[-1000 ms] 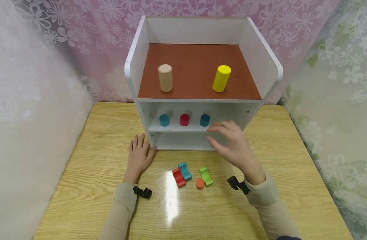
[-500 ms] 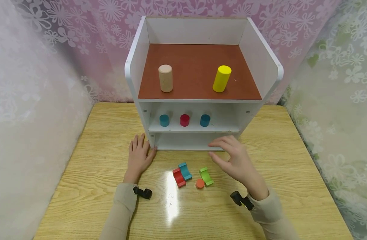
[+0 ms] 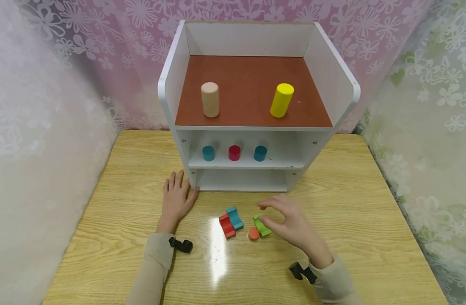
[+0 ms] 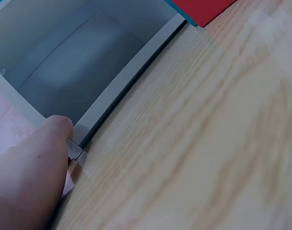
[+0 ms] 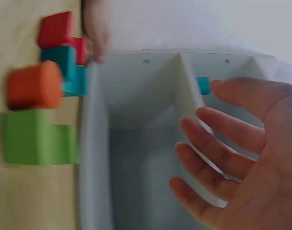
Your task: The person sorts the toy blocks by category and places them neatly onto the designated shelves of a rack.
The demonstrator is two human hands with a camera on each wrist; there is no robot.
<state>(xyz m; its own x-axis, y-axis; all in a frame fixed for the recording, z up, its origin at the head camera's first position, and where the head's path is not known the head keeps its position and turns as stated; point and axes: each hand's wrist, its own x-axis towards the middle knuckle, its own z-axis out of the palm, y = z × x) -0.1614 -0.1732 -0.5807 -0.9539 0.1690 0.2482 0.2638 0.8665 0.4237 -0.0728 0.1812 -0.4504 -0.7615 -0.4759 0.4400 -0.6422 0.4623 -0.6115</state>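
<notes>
My right hand (image 3: 288,218) hovers above the table near the green arch block (image 3: 262,225), thumb and fingers apart, holding nothing. Beside that block stands an orange cylinder (image 3: 253,234). Left of them, a red arch block (image 3: 227,225) and a blue arch block (image 3: 235,218) lie against each other. My left hand (image 3: 175,201) rests flat on the table, its thumb touching the lower left corner of the white shelf unit (image 3: 164,87). In the left wrist view, the thumb (image 4: 59,125) meets that corner.
On the middle shelf stand a teal cylinder (image 3: 208,153), a red cylinder (image 3: 234,153) and a dark blue cylinder (image 3: 260,153). The brown top holds a plain wooden cylinder (image 3: 210,100) and a yellow cylinder (image 3: 282,100). Curtains hang behind and on both sides.
My right hand has moved from the front of the middle shelf down toward the green arch block, fingers still spread. The left hand and the blocks have stayed in place.
</notes>
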